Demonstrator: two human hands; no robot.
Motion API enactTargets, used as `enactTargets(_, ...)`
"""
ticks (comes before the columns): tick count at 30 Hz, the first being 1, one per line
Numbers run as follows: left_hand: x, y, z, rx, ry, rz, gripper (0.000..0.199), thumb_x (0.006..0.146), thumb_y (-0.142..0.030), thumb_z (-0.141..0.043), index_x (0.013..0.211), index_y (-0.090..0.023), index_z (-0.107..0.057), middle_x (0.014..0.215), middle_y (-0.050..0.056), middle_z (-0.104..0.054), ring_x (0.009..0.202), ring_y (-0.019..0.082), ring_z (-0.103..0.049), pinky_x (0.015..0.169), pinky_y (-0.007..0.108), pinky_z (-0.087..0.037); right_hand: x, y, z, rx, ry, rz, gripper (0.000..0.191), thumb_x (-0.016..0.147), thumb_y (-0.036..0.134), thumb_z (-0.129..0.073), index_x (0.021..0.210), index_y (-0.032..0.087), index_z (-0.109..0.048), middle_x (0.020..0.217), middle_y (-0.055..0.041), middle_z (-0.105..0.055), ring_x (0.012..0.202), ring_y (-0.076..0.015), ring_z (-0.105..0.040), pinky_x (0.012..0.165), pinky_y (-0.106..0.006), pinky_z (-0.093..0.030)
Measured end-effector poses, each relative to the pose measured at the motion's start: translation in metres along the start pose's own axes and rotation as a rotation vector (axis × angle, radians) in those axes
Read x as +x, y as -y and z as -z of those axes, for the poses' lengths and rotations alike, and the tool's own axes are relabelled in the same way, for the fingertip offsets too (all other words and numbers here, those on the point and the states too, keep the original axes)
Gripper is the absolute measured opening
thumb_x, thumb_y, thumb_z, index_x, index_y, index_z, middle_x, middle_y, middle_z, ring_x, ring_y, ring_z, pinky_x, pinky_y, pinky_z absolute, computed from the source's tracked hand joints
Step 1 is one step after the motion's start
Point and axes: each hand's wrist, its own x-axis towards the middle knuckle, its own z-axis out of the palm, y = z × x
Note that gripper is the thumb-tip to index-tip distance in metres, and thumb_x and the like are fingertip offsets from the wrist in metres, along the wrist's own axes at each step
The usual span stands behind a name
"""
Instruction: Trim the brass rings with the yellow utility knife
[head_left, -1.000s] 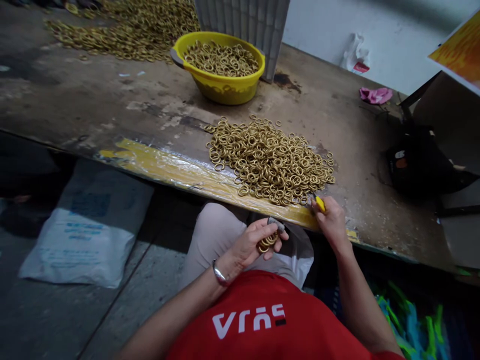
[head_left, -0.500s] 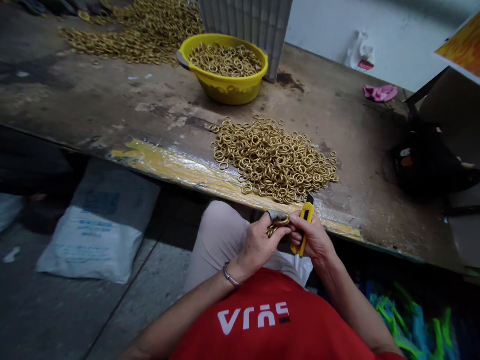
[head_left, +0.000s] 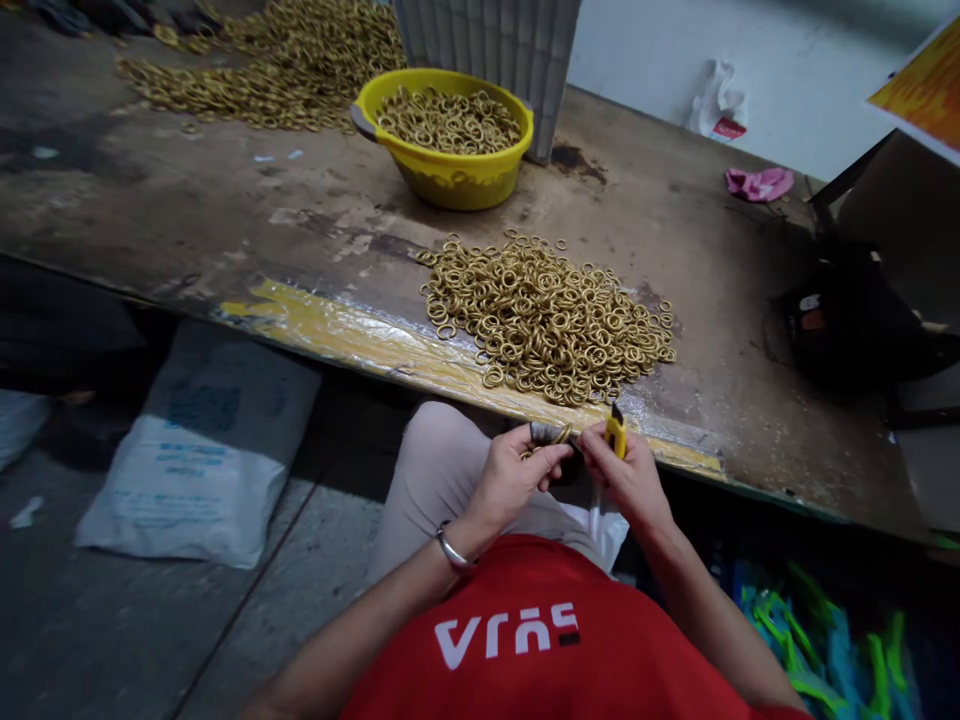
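Observation:
Several brass-coloured rings point(head_left: 559, 436) are gripped in my left hand point(head_left: 517, 480), whose index finger has a dark wrap point(head_left: 541, 432) on it. Close to its right, my right hand point(head_left: 630, 475) is closed around a yellow utility knife point(head_left: 616, 432), the dark tip pointing up and away from me. The right fingertips pinch near the held rings; whether they grip a ring too is hidden. Both hands are over my lap, just below the table edge. Beyond them a loose pile of brass-coloured rings point(head_left: 547, 320) lies on the worn table point(head_left: 300, 200).
A yellow basin point(head_left: 457, 180) full of rings stands behind the pile, against a grey ribbed panel point(head_left: 491, 50). More rings point(head_left: 300, 70) are heaped at the far left. A pink cloth point(head_left: 759, 184) and a black bag point(head_left: 862, 320) are at right. A white sack point(head_left: 195, 450) lies on the floor.
The hands have drawn slightly apart and turned. The knife has tilted, showing less of its handle, and the held rings have shifted within the left fingers.

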Motion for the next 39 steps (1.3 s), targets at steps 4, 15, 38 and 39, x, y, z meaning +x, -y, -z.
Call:
enactTargets(4,0.002,-0.001,0.002,-0.155,0.046,0.057,0.025,0.071,-0.035,-0.075,0.077,-0.012,-0.066,0.057,-0.001,-0.06,0.046,0.008,-0.05,0.04,0.017,-0.037,-0.009,-0.003,0.009,-0.676,-0.003,0.338,0.012,0.086,0.02,-0.052,0.09,0.019,-0.064,0.079,-0.0037,-0.064,0.072,-0.0173,-0.058,0.067,-0.027,-0.042)
enactTargets(15,-0.003,-0.007,0.002,0.086,0.005,0.02,0.022,0.076,-0.033,-0.064,0.082,-0.012,-0.065,0.057,-0.002,-0.06,0.044,0.007,-0.048,0.042,0.017,-0.04,-0.011,-0.002,0.007,-1.243,-0.042,0.411,0.016,0.091,0.013,-0.048,0.09,0.017,-0.063,0.08,-0.0045,-0.065,0.066,-0.0156,-0.058,0.061,-0.025,-0.034)
enactTargets(38,-0.01,-0.016,0.001,0.184,0.058,0.034,0.02,0.071,-0.032,-0.068,0.07,-0.013,-0.063,0.053,-0.002,-0.058,0.043,0.007,-0.045,0.04,0.018,-0.036,-0.021,0.011,0.016,-1.153,-0.03,0.543,0.018,0.093,0.016,-0.045,0.091,0.017,-0.063,0.077,-0.004,-0.065,0.067,-0.0159,-0.059,0.061,-0.025,-0.035)
enactTargets(39,-0.011,-0.016,0.001,0.206,0.044,0.021,0.018,0.071,-0.031,-0.067,0.068,-0.014,-0.063,0.053,-0.002,-0.058,0.043,0.007,-0.045,0.041,0.019,-0.036,-0.022,0.013,0.014,-1.191,-0.021,0.547,0.019,0.094,0.017,-0.045,0.089,0.017,-0.063,0.076,-0.0038,-0.064,0.065,-0.0156,-0.058,0.06,-0.026,-0.034)
